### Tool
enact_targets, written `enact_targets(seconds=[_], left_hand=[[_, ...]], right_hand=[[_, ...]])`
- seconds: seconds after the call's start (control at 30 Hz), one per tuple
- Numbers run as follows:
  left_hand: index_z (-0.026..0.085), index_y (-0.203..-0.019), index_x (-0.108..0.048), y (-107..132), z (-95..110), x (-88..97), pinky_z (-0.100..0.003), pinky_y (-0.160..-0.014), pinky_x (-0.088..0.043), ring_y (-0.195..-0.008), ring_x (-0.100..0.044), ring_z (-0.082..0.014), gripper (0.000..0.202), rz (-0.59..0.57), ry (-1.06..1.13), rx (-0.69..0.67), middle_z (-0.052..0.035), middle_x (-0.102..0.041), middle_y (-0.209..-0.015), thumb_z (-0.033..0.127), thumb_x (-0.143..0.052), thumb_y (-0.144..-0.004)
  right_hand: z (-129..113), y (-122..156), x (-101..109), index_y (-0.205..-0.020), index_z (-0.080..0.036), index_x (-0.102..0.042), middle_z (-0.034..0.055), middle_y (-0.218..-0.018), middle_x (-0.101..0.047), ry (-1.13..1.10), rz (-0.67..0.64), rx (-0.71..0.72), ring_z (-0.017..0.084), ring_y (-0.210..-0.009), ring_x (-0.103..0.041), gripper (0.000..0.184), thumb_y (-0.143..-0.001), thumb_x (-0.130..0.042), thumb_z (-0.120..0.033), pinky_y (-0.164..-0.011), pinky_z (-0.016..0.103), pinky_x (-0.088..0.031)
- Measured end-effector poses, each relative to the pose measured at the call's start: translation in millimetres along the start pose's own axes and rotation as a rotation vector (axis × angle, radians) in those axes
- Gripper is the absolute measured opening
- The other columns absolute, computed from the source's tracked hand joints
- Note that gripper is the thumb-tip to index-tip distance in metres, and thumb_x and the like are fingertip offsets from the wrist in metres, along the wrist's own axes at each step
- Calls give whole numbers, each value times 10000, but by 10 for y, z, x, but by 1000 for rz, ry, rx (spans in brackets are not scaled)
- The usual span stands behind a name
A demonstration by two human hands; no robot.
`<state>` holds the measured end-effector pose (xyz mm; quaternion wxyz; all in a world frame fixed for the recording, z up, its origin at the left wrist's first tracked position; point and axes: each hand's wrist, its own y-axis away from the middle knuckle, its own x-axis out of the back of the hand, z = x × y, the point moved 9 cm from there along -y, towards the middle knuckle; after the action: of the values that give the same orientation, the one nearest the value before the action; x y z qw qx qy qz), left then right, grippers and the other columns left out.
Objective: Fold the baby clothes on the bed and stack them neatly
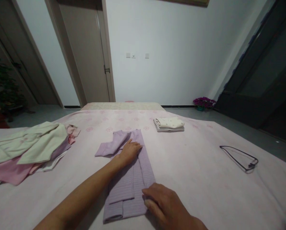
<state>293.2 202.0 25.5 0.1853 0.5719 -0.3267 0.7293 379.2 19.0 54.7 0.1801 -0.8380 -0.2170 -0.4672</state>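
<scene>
A lilac striped long-sleeved top (126, 188) lies on the pale pink bedsheet in front of me. Its right side is folded inward in a long strip, and one sleeve (107, 148) sticks out bent to the left. My left hand (130, 151) rests on the upper part of the top near the collar, fingers stretched out over the cloth and holding nothing. At the lower right edge, my right hand (163, 204) has its thumb and fingers closed on the fabric. Part of that edge is hidden under the right hand.
A loose heap of clothes (37, 143) lies at the left. Beyond the top, to the right, sits a folded cream stack (169, 124). A dark thin-framed loop-shaped object (240, 156), perhaps glasses, lies at the right. The patterned sheet (195, 179) spreads across the surface.
</scene>
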Motion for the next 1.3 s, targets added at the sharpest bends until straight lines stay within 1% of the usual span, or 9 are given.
enact_targets(seconds=[0.1,0.23,0.4,0.53,0.7,0.93,1.13,1.23,1.3], left_hand=[[185,-1238,-625,50,33,-11,-521,-1149,-260,-1214,-579,-265,337,-6,-21,0,-138,-656,-1265,326,-452,-985],[192,-1438,-462,141,26,-96,-526,-1160,-244,-1415,-388,-294,505,-43,-30,22,-166,-442,-1520,407,-459,-982],[229,-1291,-616,271,-65,172,-481,-1163,-295,-1323,-507,-235,353,114,196,-16,-103,-601,-1386,327,-478,-981],[239,-1152,-687,541,-700,580,-346,-1089,-415,-1207,-588,-182,320,354,222,322,-45,-686,-1242,174,-473,-923],[136,-1241,-626,1035,-1603,667,-410,-1038,-436,-1210,-582,-282,415,273,74,821,-155,-634,-1294,198,-487,-856],[175,-973,-704,1330,-1965,543,-360,-794,-495,-982,-680,-317,345,119,101,1028,-145,-732,-1030,433,-607,-766],[183,-1032,-652,1264,-1732,1008,-291,-813,-499,-945,-673,-214,338,322,209,919,-63,-723,-1016,419,-447,-906],[190,-998,-601,1218,-1064,1614,-335,-936,-475,-1047,-617,-216,273,643,254,535,-75,-671,-1059,426,-482,-931],[206,-962,-570,1185,-434,1825,-342,-934,-475,-1010,-613,-195,142,658,270,231,-65,-657,-1023,332,-504,-951]], right_hand=[[31,11,44,-1307,-188,-599,114,-1241,-662,27,16,37,223,-1129,-601,381,-976,-421,-248,-1011,381,-464],[17,4,-164,-1472,-137,-451,153,-1557,-379,123,-195,89,311,-1441,-332,631,-885,-590,-321,-1199,494,-256],[73,-155,123,-1283,-224,-633,72,-1334,-640,50,-97,89,221,-1262,-559,367,-1005,-410,-312,-1212,470,-234],[508,-520,462,-1233,-200,-656,97,-1273,-671,-25,167,20,227,-1193,-606,375,-1008,-411,-374,-1112,429,-408],[932,-1148,403,-1306,-196,-619,110,-1366,-612,86,265,82,237,-1287,-546,392,-974,-434,-292,-1121,447,-403],[1092,-1829,98,-1420,-143,-515,134,-1509,-460,299,155,84,243,-1422,-384,476,-960,-431,-231,-1201,451,-252],[1360,-1973,-13,-1420,-136,-516,131,-1496,-478,245,118,-4,221,-1397,-425,475,-968,-424,-250,-1179,383,-298],[1406,-1970,-4,-1410,-127,-523,140,-1495,-477,222,133,5,224,-1394,-427,480,-954,-454,-261,-1174,374,-298],[1390,-1972,19,-1390,-129,-541,145,-1480,-496,202,137,16,235,-1375,-447,473,-941,-474,-261,-1163,376,-306]])
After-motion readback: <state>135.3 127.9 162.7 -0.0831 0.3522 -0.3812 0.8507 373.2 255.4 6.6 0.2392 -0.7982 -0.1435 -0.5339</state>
